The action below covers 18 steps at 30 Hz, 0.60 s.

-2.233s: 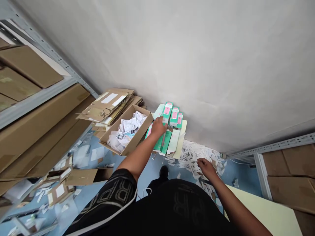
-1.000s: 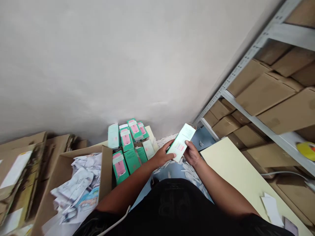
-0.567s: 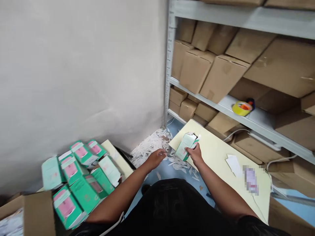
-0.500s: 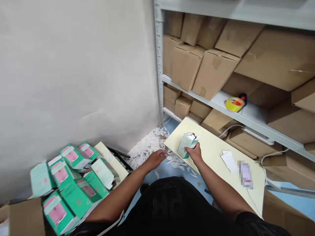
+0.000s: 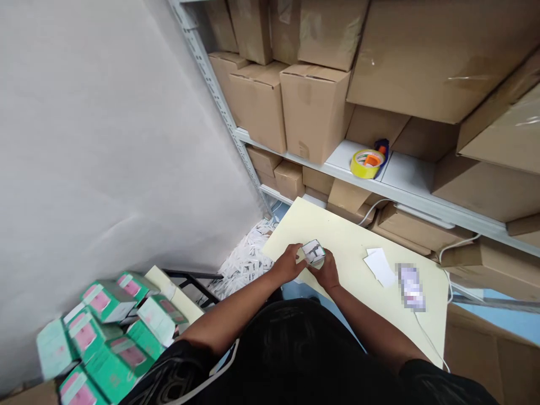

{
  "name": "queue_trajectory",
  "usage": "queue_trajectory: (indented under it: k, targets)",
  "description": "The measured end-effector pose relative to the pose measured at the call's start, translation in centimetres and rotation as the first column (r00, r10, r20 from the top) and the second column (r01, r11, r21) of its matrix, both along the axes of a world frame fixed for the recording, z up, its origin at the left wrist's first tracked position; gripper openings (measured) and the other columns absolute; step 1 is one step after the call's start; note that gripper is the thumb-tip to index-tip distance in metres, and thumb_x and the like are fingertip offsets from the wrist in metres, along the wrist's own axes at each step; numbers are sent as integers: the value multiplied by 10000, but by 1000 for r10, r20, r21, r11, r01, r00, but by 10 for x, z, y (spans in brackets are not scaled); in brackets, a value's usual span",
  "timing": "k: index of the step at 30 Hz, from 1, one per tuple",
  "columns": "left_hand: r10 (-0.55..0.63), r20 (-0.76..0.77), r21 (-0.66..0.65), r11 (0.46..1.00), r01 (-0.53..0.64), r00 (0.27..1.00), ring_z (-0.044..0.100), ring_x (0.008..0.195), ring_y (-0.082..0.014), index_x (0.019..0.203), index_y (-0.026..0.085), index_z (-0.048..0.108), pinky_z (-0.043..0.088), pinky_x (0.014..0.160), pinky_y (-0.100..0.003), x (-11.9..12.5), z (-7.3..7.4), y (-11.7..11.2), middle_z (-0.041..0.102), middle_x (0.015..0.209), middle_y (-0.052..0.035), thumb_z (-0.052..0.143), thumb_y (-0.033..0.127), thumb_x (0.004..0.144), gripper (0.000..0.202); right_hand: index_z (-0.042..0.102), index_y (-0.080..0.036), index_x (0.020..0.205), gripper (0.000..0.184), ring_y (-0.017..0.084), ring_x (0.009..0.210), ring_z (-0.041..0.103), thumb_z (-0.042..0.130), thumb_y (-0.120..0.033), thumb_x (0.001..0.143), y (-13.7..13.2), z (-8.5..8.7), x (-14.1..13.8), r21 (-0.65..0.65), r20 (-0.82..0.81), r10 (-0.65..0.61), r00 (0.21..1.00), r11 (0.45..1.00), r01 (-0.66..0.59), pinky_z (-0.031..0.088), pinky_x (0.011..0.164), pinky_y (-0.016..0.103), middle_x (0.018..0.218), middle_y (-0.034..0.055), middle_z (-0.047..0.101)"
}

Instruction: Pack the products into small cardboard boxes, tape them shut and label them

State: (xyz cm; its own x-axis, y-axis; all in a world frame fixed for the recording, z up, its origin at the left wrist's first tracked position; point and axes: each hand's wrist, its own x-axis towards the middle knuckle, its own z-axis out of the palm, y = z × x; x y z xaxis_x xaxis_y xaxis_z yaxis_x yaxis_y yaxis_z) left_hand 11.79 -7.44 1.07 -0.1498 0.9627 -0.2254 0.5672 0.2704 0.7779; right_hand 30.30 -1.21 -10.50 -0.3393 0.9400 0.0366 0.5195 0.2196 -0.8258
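A small green and white carton stands on end on the pale yellow table, its top end toward me. My left hand grips its left side and my right hand grips its right side, fingers curled round it. A heap of like green cartons with pink labels lies at the lower left on a second pale board.
White slips and a blurred flat item with a cable lie on the table. Metal shelving holds brown cardboard boxes and a yellow tape roll. Paper scraps litter the blue floor by the white wall.
I took one green carton from the heap with my left hand, turned right, and passed it to the table. Both hands now hold it upright there.
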Motion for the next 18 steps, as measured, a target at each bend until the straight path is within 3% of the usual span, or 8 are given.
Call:
queue_trajectory:
  k: [3,7,10,13,15,18]
  targets:
    - [-101,-62,62,993,105,993,646,1097,-245,1324,201,609,530,973,-383,-4,-6,29,640,1262,-107,672,285,842,493,492,-194,1378,694,317,1248,572,714,-320,732,-8,10,9,-51,21,57,998,997,-56,467,1073,493,1341,149,603]
    - [-191,-64,144,969,199,979,631,1143,-226,1253,199,658,513,1014,-360,-16,-16,54,638,1261,-91,599,202,878,380,622,-221,1265,509,265,1108,649,579,-262,760,-11,32,19,-250,-6,40,999,967,-40,515,995,445,1252,99,671]
    - [-272,-30,189,943,273,962,640,1111,-204,1095,199,709,505,1004,-332,-23,-18,69,658,1197,-77,549,210,918,239,673,-231,1149,372,235,956,686,481,-366,861,-13,52,12,-411,-71,-117,991,908,78,558,843,392,1138,66,708]
    - [-323,-30,132,937,324,946,653,949,-194,967,209,688,515,884,-319,-25,-17,85,688,1010,-49,544,265,948,156,627,-243,1219,440,213,864,678,546,-505,874,-15,68,-10,-426,-15,-249,968,878,219,547,778,354,1078,41,703]
    - [-299,-73,64,951,304,951,637,846,-185,988,214,647,499,798,-306,-26,-16,93,683,950,-26,572,279,938,112,625,-231,1180,461,208,832,667,615,-542,839,-14,76,-26,-406,87,-327,941,851,333,537,765,342,1023,41,698]
    - [-288,-182,49,952,302,940,624,830,-178,1055,219,608,474,755,-293,-26,-14,97,663,1047,-30,586,282,927,144,640,-223,1029,413,213,793,656,672,-562,796,-10,81,-42,-454,186,-410,893,770,448,537,684,324,908,41,692]
